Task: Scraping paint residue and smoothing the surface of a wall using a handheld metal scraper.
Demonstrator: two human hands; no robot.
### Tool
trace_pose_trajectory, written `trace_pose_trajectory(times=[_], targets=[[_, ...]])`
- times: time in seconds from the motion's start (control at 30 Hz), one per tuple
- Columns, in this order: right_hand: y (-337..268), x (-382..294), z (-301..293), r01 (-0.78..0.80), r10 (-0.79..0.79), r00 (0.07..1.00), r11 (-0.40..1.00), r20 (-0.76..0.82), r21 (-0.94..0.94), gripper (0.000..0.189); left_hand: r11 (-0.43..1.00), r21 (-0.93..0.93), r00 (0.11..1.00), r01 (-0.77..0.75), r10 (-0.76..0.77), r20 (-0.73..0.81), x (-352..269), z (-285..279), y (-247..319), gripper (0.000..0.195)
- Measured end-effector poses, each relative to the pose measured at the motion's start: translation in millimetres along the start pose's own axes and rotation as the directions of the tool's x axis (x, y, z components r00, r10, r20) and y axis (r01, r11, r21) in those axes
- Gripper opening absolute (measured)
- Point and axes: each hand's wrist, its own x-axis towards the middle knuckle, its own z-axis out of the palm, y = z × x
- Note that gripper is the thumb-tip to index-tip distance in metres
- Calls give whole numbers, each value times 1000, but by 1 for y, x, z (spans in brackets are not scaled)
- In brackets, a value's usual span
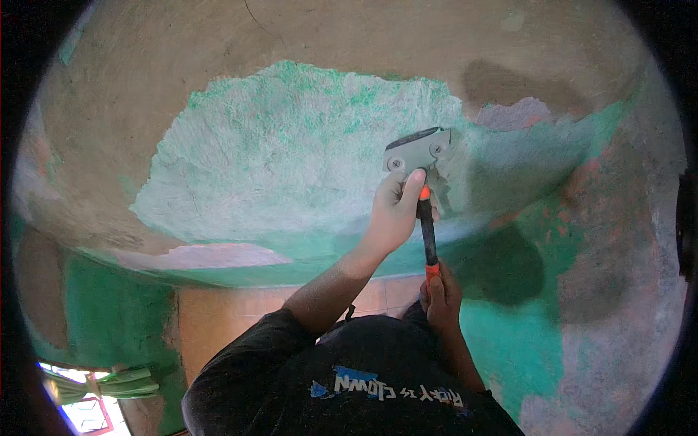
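Note:
A long-handled wall scraper [417,150] with a wide metal head and two screws lies against the wall's pale green-white painted patch [283,158]. My left hand [395,204] grips it just below the head, thumb pressed along the neck. Lower down, my right hand [443,302] is closed around the orange-banded end of the black handle [428,234]. The blade edge points up and slightly left. Around the patch runs bare brownish plaster [125,103] with a ragged paint border.
A side wall [594,261] with green, pinkish and grey patches stands at the right. Orange-brown floor tiles [240,305] show below. At lower left, a green curtain [103,384] is tied across a bright window [90,417]. A thin crack [256,19] marks the upper plaster.

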Motion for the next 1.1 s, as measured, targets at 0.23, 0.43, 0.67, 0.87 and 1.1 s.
trace_pose_trajectory(times=[0.23,0.43,0.67,0.87,1.1], targets=[[-12,5,1,11,-11,1000,1000,-2,-25,43,999,25,999,-45,44,26,3,4,13,39],[2,4,-8,47,-49,999,989,-11,-140,43,1000,2,1000,-21,21,6,-3,-1,5,39],[-5,5,-13,69,-66,997,993,34,-96,46,997,36,997,-72,72,-6,-2,2,12,37],[-22,9,-9,81,-76,996,987,40,-136,47,998,5,998,-68,68,-12,1,8,23,36],[-14,4,-10,30,-30,1000,983,-1,-180,45,999,8,999,-44,45,-20,-1,5,15,35]])
